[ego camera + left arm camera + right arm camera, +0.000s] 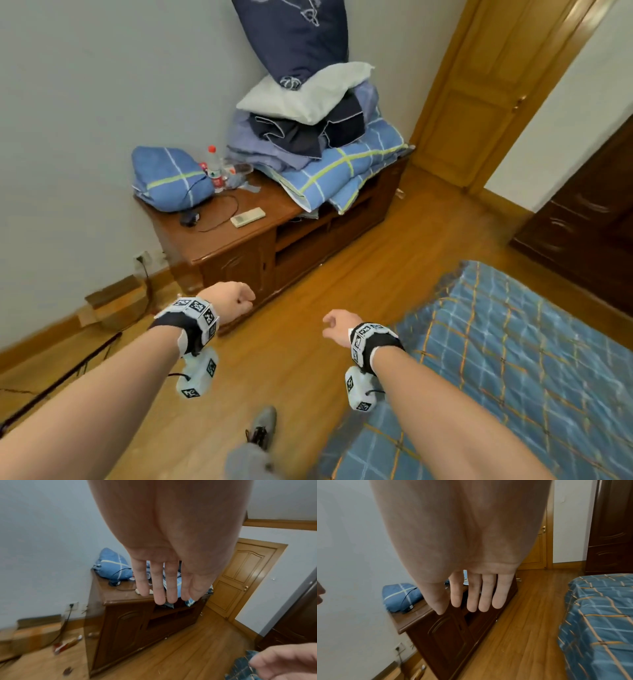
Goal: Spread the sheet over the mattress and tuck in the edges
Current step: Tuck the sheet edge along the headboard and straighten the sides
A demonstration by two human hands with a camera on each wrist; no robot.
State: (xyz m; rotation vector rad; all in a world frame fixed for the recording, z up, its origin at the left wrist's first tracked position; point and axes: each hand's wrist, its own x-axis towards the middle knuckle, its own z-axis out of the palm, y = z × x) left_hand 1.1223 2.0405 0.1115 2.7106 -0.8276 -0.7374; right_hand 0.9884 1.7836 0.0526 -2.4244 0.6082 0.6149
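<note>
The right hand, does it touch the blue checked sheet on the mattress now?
Apart. In the right wrist view the right hand hangs open with bare wooden floor between its fingers and the sheet.

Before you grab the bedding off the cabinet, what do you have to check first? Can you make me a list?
1. Left hand holds nothing: ok, fingers straight.
2. Right hand holds nothing: ok, fingers straight.
3. Floor between person and cabinet free of obstacles: ok.
4. Bedding pile steady: not ok, it overhangs the cabinet edge with pillows stacked on top.
5. Water bottle clear of the pile: not ok, it stands right beside it.
6. Bed already fully covered: cannot tell, only part shows.
</note>
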